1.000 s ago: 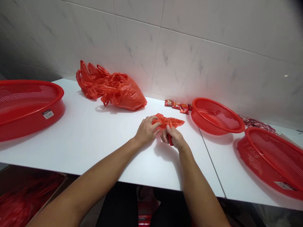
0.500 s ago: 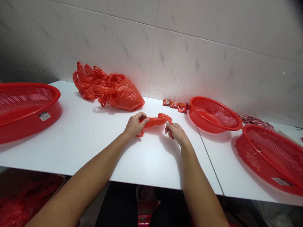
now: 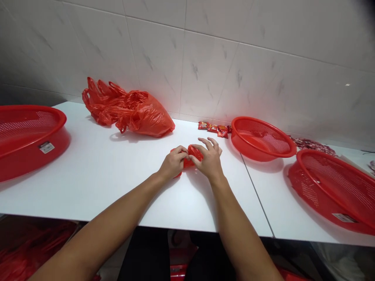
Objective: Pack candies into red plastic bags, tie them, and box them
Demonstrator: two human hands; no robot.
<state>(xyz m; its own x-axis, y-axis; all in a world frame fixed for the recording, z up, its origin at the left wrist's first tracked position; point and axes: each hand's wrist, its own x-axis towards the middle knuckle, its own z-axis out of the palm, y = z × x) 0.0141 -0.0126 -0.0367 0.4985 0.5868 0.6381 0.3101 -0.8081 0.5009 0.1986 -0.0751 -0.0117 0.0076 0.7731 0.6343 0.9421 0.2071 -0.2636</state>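
Head view: both hands work close together over the white table (image 3: 117,191), their fingertips almost meeting.
Thin red plastic (image 3: 188,163): gathered between the two hands, a little of it showing below the left one; whether it touches the table, I cannot tell.
Left hand (image 3: 172,162): fingers curled and narrow, pinching the plastic.
Right hand (image 3: 210,160): thumb and forefinger narrow with plastic between them, the other fingers fanned out.
Just changed: half a second ago the plastic stretches as a strip between hands well apart; now the hands are together and the strip is short and bunched.
Meaning for the work: judging by this, the plastic is being gathered up into a more compact shape, both hands sharing the handling.
Full red bag (image 3: 152,117): beyond the left hand, to its left, unmoved on the table.
Small red packets (image 3: 213,128): beyond the right hand, near the wall.
Round red basket (image 3: 260,151): to the right of the right hand and farther off, apart from it.
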